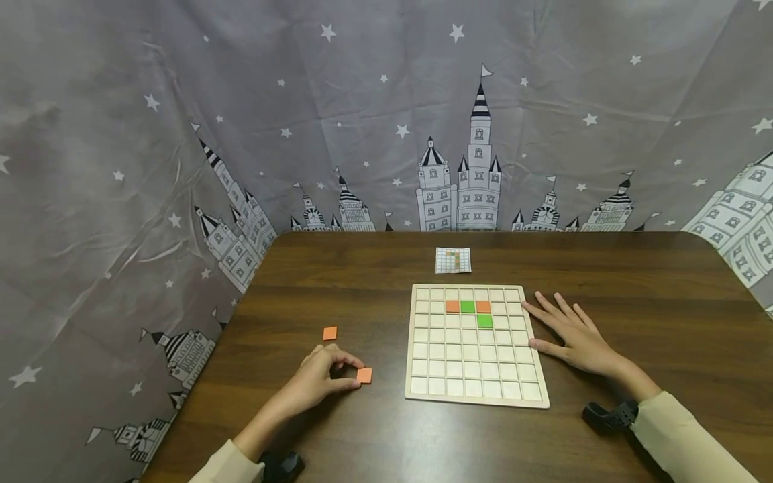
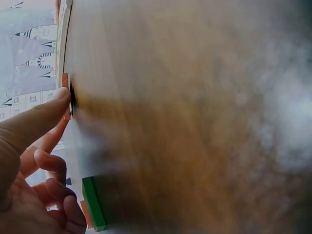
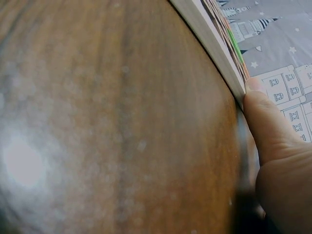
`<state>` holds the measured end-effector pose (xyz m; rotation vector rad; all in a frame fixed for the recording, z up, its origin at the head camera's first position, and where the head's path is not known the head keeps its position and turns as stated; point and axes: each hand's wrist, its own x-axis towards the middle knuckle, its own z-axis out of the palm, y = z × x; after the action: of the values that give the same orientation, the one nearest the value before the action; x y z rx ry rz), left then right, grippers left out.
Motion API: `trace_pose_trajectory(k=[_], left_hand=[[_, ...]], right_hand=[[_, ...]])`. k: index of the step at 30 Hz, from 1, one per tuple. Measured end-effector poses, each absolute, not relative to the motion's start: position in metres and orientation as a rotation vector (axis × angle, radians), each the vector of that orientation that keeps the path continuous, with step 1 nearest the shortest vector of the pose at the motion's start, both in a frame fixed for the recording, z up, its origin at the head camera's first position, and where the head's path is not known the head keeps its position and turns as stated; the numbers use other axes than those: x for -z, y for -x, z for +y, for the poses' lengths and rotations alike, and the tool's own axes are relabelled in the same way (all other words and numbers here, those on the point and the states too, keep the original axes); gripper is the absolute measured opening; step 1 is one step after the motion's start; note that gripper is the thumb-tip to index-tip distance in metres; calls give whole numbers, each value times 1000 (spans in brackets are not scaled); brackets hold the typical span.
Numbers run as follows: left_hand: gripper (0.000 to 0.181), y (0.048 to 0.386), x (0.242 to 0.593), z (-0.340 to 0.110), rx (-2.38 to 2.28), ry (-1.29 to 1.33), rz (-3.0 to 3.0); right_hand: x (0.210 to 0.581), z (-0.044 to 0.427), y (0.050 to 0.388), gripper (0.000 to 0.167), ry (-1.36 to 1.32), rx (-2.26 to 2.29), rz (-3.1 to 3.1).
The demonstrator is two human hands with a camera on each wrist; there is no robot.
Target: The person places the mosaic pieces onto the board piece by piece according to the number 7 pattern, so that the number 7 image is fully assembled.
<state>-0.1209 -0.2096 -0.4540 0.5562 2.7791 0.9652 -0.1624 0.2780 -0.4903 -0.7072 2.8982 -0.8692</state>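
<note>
Between thumb and forefinger, my left hand (image 1: 321,376) pinches an orange square tile (image 1: 364,376) just above or at the table, left of the wooden grid board (image 1: 417,342). Another orange tile (image 1: 329,333) lies beyond that hand. The left wrist view shows a green tile (image 2: 93,204) below the curled fingers; the head view hides it. Spread flat, my right hand (image 1: 576,339) touches the board's right edge with thumb and fingertips. On the board sit two orange tiles with a green tile (image 1: 468,306) between them, and a second green tile (image 1: 485,321) under the right one.
Beyond the board lies a small printed card (image 1: 453,260) with a coloured grid pattern. A brown wooden table (image 1: 362,288) carries everything. Behind it hangs a grey curtain (image 1: 356,100) with castles and stars.
</note>
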Motion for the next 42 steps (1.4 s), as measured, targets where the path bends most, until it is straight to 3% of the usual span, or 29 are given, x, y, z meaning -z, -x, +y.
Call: trace_pose_trajectory(k=[10,20,42], left_hand=[[23,129,447,-209,-1099,-686,2696],[27,143,435,-196,-1130,-653,2643],[26,172,421,-143,-1085,-705,2615]], right_hand=[[492,279,163,72,728,879,2909],[492,279,162,72,733,871,2913],[492,279,163,72,752,871,2920]])
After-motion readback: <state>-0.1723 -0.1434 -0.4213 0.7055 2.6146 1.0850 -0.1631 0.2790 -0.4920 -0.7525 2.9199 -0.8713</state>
